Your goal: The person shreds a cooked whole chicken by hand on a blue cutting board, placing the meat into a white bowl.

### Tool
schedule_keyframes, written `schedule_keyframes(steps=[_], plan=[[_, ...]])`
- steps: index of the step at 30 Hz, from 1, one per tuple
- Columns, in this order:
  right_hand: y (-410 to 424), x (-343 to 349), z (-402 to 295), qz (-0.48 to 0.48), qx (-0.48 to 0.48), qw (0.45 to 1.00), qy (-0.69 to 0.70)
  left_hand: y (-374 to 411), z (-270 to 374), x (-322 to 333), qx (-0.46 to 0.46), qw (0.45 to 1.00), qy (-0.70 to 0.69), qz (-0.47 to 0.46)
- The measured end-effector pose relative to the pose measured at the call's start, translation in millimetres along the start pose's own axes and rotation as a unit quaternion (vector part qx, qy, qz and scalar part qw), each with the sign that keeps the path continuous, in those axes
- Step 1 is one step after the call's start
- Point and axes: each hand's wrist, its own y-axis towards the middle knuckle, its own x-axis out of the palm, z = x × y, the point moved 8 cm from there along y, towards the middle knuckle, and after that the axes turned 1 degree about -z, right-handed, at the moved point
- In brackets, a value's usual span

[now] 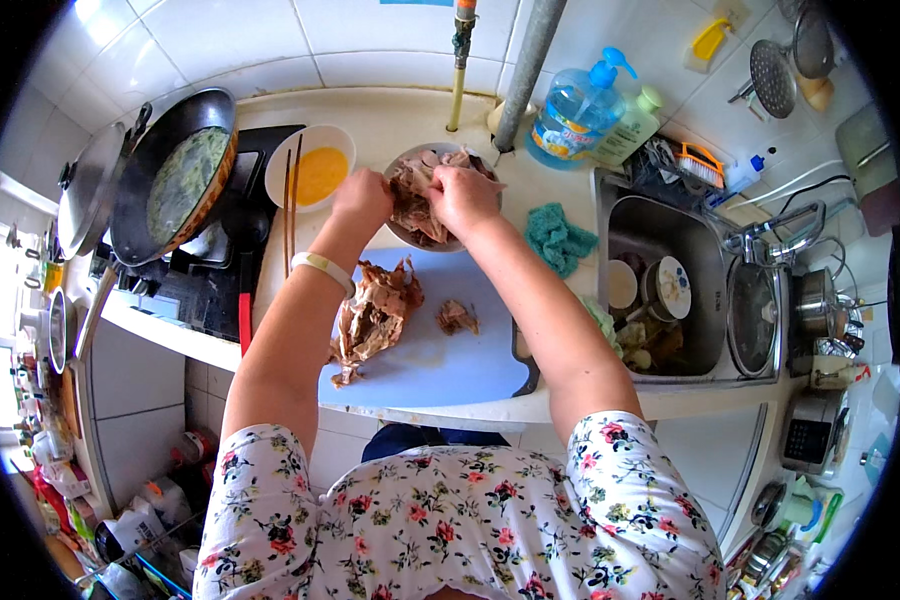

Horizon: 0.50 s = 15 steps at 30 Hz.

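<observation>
Both hands are over a bowl heaped with shredded cooked meat. My left hand is curled at the bowl's left rim, its fingertips hidden from view. My right hand pinches a piece of the meat above the bowl. On the blue cutting board below lie a picked-over poultry carcass and a small meat scrap. Left of the bowl stands a white bowl of beaten egg, with wooden chopsticks across its left side.
A wok with greenish liquid sits on the gas stove at left. Right of the board are a teal cloth and a steel sink holding dishes. A blue pump bottle and a grey pipe stand behind.
</observation>
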Motion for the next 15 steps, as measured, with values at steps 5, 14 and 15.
schedule_keyframes(steps=[5, 14, 15], plan=[[-12.7, -30.8, -2.8, 0.056, -0.062, 0.986, 0.144, -16.0, -47.2, -12.9, 0.016, 0.977, -0.214, 0.011], [-108.1, -14.8, -36.1, -0.113, -0.029, 0.938, 0.327, -198.9, -123.2, -41.3, -0.032, 0.932, -0.344, 0.107], [-114.7, -15.9, -52.6, -0.105, -0.063, 0.941, 0.315, -217.5, -128.2, -35.0, -0.014, 0.936, -0.327, 0.13]])
